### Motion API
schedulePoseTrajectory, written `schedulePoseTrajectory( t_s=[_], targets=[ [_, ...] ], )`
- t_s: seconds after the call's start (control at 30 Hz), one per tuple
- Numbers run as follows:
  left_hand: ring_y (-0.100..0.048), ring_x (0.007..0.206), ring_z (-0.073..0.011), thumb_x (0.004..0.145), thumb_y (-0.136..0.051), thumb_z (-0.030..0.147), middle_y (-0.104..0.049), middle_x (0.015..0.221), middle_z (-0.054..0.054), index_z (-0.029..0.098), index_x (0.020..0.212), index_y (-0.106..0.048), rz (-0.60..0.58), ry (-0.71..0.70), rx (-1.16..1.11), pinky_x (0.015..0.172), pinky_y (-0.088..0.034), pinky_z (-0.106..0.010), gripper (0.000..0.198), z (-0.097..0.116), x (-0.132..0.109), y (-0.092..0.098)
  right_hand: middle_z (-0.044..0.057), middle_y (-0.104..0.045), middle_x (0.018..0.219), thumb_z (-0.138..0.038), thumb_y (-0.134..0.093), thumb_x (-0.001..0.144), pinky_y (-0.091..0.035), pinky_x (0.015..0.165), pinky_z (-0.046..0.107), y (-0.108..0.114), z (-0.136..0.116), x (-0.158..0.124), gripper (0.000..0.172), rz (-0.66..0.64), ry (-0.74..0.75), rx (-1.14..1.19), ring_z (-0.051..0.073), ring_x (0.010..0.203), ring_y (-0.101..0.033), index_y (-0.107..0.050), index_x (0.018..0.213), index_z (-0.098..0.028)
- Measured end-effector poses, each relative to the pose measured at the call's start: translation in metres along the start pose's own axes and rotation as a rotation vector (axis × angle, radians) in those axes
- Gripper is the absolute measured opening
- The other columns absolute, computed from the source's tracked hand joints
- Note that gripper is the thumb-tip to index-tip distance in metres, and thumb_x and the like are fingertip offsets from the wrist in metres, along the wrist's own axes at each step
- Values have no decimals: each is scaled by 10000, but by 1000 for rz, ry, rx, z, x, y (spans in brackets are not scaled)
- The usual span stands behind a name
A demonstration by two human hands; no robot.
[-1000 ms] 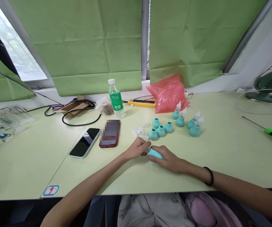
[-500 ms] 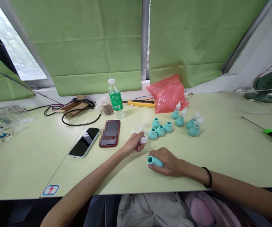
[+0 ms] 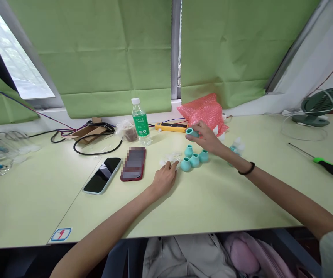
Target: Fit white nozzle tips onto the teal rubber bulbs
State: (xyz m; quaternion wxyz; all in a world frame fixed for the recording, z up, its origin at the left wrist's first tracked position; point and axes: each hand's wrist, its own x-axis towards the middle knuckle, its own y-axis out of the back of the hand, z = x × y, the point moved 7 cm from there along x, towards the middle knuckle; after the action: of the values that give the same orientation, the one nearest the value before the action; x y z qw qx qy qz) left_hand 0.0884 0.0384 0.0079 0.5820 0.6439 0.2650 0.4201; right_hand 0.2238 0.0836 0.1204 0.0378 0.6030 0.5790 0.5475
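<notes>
My right hand (image 3: 206,139) is stretched out over the table and grips a teal rubber bulb (image 3: 192,133) above a cluster of three teal bulbs (image 3: 194,159). My left hand (image 3: 165,178) rests on the table with its fingertips on the small clear plastic tips (image 3: 170,158) beside the cluster; whether it holds one is hidden. More teal bulbs fitted with clear tips (image 3: 234,148) stand behind my right wrist, partly covered by it.
Two phones (image 3: 102,174) (image 3: 133,163) lie to the left. A water bottle (image 3: 140,121), a yellow power strip (image 3: 170,127), black cables (image 3: 97,133) and a pink bubble-wrap bag (image 3: 205,112) sit at the back. A green-handled screwdriver (image 3: 328,166) and a fan (image 3: 321,106) are at right.
My right hand has lifted the teal bulb from the near table and carried it forward over the cluster. My left hand moved to the clear tips and settled there.
</notes>
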Motion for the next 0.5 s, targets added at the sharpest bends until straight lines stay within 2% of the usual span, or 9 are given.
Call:
schedulePoseTrajectory(
  t_s=[0.17, 0.33, 0.43, 0.5],
  targets=[
    [-437, 857, -211, 800, -283, 180, -388, 966, -111, 178, 1198, -217, 40, 40, 76, 492, -410, -239, 404, -4, 2, 1, 45, -567, 896, -334, -500, 684, -384, 655, 244, -38, 43, 28, 324, -244, -156, -119, 169, 784, -509, -559, 960, -174],
    [-406, 874, -194, 746, -307, 67, -364, 974, -106, 167, 1192, -222, 50, 3, 33, 587, -435, -267, 465, -4, 3, 0, 64, -612, 858, -284, -535, 637, -387, 610, 213, -70, 70, 27, 300, -452, -218, -204, 158, 733, -540, -591, 885, -125],
    [-417, 863, -183, 759, -304, 89, -366, 974, -89, 193, 1159, -268, 48, -8, -24, 601, -439, -272, 415, -4, 2, -1, 64, -620, 843, -303, -563, 614, -393, 613, 210, -74, 74, 22, 305, -499, -215, -211, 151, 713, -546, -598, 859, -124],
    [-424, 868, -185, 771, -300, 110, -386, 963, -79, 197, 1105, -329, 25, -25, -49, 608, -439, -278, 347, -3, 2, -2, 79, -605, 901, -329, -555, 627, -392, 655, 228, -68, 74, 20, 355, -493, -218, -226, 166, 767, -540, -575, 916, -123]
  ],
)
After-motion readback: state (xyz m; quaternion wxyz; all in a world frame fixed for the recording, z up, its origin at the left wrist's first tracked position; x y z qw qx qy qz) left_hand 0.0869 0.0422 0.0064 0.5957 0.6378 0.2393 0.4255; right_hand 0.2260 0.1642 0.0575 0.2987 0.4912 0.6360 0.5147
